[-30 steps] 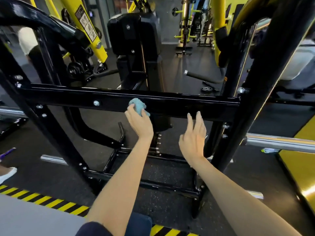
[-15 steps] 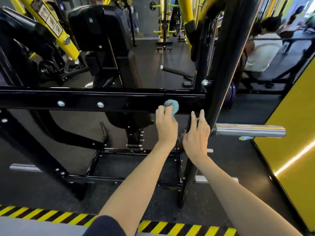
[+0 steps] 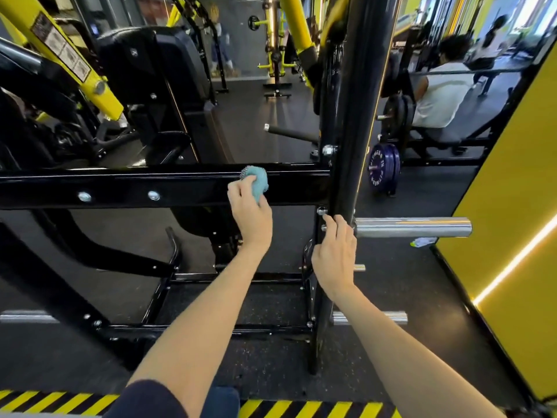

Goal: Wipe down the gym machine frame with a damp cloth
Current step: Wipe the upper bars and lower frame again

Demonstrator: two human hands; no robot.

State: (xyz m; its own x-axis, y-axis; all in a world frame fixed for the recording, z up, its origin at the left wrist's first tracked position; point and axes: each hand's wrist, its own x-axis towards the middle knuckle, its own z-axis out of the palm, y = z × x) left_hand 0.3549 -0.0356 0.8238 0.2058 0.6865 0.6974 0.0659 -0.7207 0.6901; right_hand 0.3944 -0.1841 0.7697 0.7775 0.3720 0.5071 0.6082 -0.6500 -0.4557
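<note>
A person's left hand (image 3: 251, 215) bunches a small blue-green cloth (image 3: 259, 181), fingers curled round it, and presses it to the upper face of the gym machine's black crossbar (image 3: 120, 188), a little short of the joint with the upright post (image 3: 355, 116). The right hand (image 3: 334, 254) rests on that post just below the joint, fingers laid close together against the steel beside a bolt head (image 3: 322, 211); whether the thumb wraps behind cannot be told. A chrome peg (image 3: 413, 227) juts out to the right of those fingers.

Two more bolts (image 3: 153, 195) stud the bar to the left of the cloth. A purple weight plate (image 3: 382, 170) stands on the floor behind the post, and a seated person in white (image 3: 443, 98) is well beyond it. Hazard striping (image 3: 316, 408) edges the floor nearest the camera.

The likely risks from here: the wadded cloth touches only a narrow strip, so the bar's lower face and the corner at the joint could go unwiped, and a fast stroke toward the post could drive knuckles into the bolt heads or snag the cloth on them.
</note>
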